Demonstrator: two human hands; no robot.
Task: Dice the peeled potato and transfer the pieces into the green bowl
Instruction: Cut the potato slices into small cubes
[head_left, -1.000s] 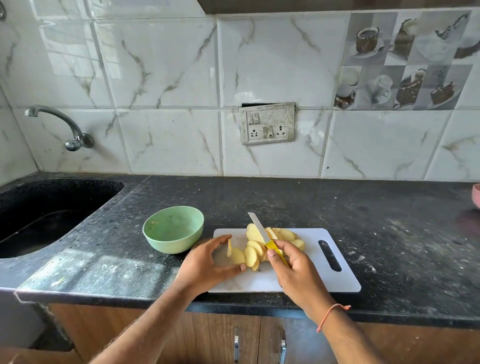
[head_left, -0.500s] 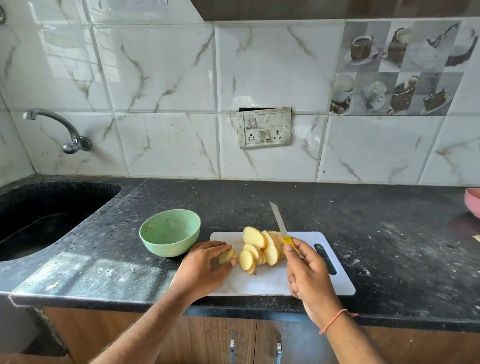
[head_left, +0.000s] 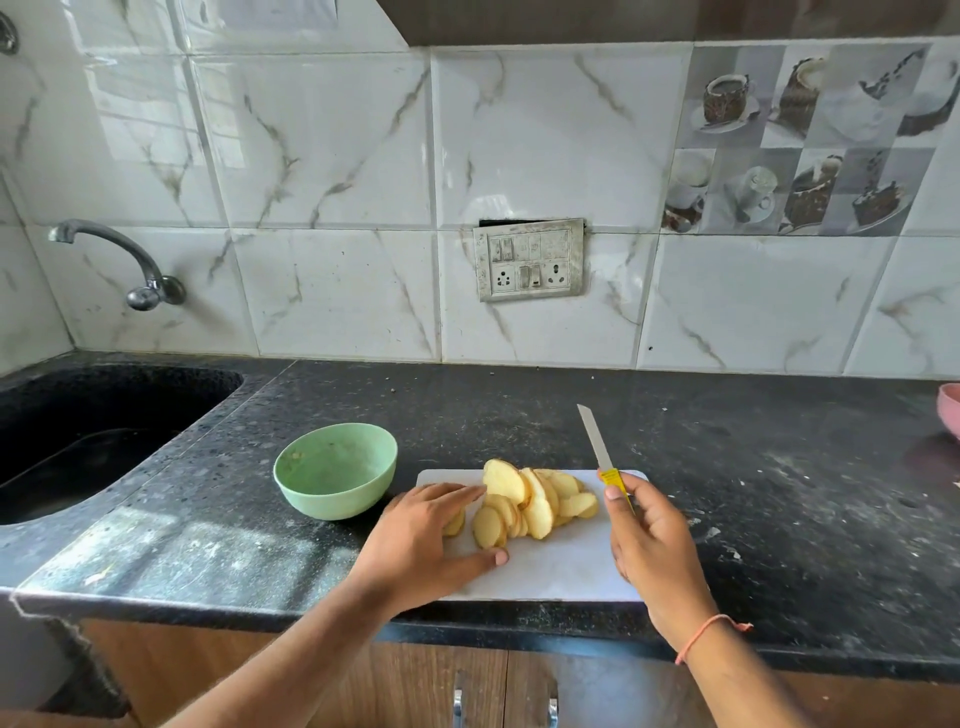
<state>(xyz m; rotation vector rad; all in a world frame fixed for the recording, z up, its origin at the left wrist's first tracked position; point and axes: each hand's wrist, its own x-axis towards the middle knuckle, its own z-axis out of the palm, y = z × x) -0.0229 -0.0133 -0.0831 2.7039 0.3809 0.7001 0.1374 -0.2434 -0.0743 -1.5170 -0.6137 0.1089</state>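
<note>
A pile of pale yellow potato slices (head_left: 530, 501) lies on the white cutting board (head_left: 556, 571) near the counter's front edge. My left hand (head_left: 421, 540) lies flat on the board's left end, fingers straight, touching the slices' left side; one slice shows under its fingers. My right hand (head_left: 652, 545) grips the yellow handle of a small knife (head_left: 597, 441), whose blade points up and away, lifted off the slices at their right. The green bowl (head_left: 335, 470) stands just left of the board; it looks empty.
A dark sink (head_left: 88, 436) with a wall tap (head_left: 122, 260) takes the counter's left end. A pink bowl (head_left: 950, 413) peeks in at the right edge. The black speckled counter (head_left: 779, 493) stretches right of the board. Cupboard doors with handles sit below.
My right hand has pulled the knife out of the slices and moved it right, blade now raised. My left hand has flattened against the slices' left side.
</note>
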